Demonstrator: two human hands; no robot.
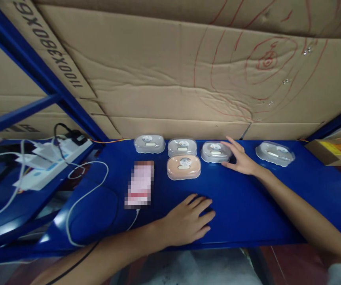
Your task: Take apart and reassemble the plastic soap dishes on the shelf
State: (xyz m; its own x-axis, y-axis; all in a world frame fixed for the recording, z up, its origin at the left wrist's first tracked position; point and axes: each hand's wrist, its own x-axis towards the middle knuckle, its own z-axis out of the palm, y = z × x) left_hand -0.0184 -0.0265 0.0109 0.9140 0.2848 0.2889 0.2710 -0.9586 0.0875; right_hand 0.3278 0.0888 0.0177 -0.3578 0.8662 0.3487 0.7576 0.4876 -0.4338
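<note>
My right hand is at the right end of a grey oval box with a clear lid. Its thumb and fingers are spread around that end, and the fingertips seem to touch it or come very close. My left hand lies on the blue table with fingers loosely spread and nothing in it. Just beyond it is a peach box with a clear lid, standing in front of a grey box. Further grey boxes stand at the left and at the right, all with round stickers on top.
Left of the peach box lies a phone with a pixelated screen and a white cable. A power strip with plugs is at the left. Cardboard forms the back wall. An open carton sits at the right.
</note>
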